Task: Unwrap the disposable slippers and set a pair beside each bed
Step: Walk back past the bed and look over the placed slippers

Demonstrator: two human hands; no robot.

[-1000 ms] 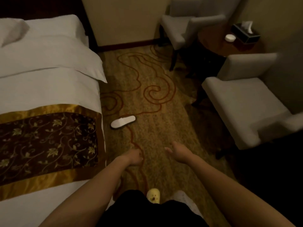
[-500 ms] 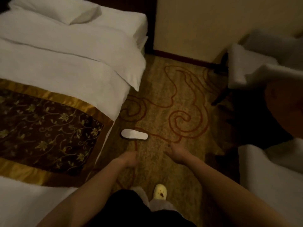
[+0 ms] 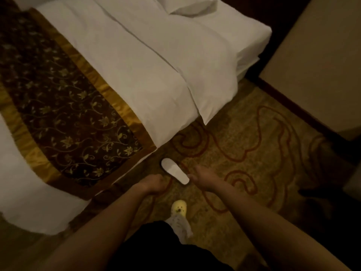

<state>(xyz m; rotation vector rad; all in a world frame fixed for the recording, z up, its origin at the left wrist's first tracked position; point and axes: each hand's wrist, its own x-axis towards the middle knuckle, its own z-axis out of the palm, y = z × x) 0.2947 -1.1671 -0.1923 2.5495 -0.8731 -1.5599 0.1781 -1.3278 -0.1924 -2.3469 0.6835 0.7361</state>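
Observation:
One white disposable slipper (image 3: 174, 173) lies on the patterned carpet right beside the bed (image 3: 136, 75), near its brown and gold runner. My left hand (image 3: 153, 183) hovers just left of the slipper's near end, fingers curled down, and whether it holds anything is hidden. My right hand (image 3: 205, 178) reaches in from the right, its fingertips at the slipper's near end, fingers apart. A second slipper is not in sight.
The bed fills the left and top, with a white duvet and a pillow (image 3: 185, 6). A beige wall (image 3: 312, 65) with dark skirting stands at the right. My foot in a yellow shoe (image 3: 178, 207) is on the carpet below the hands.
My view has swung left and down toward the bed; the armchairs have left the frame. Both hands have come close to the slipper, which now lies between them.

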